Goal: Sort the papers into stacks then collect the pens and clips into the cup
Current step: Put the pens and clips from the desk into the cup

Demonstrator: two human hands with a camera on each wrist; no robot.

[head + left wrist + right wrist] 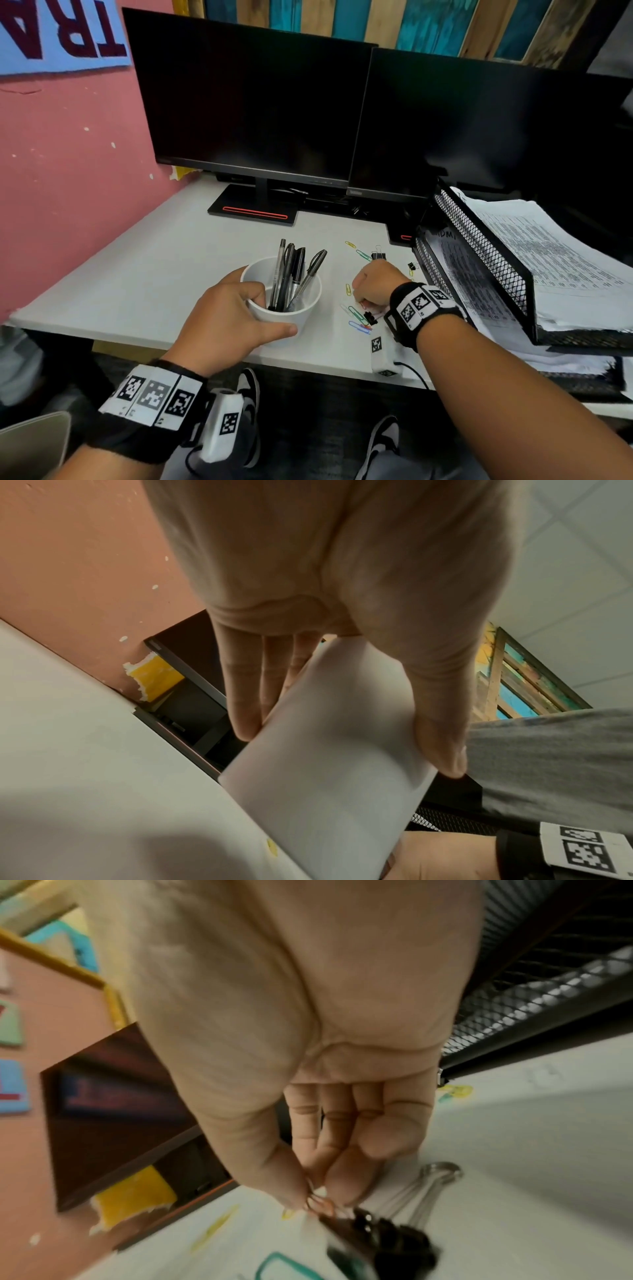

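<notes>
Clip-collecting step: left hand (227, 317) grips the pen-filled cup (284, 301) on the surface while right-hand fingers (291, 1191) pinch what looks like an orange paper clip (320, 1206), next needing a lift over the rim.

- A pink wall (68, 164) stands on the left, its paint chipped in spots, with a blue sign (58, 34) (dark red letters) at the top.
- Behind the two dark monitors (253, 102) run painted wooden planks (411, 24), teal and brown.
- The white desk (137, 260) fills the middle.
- The floor (325, 404) below is dark.
</notes>
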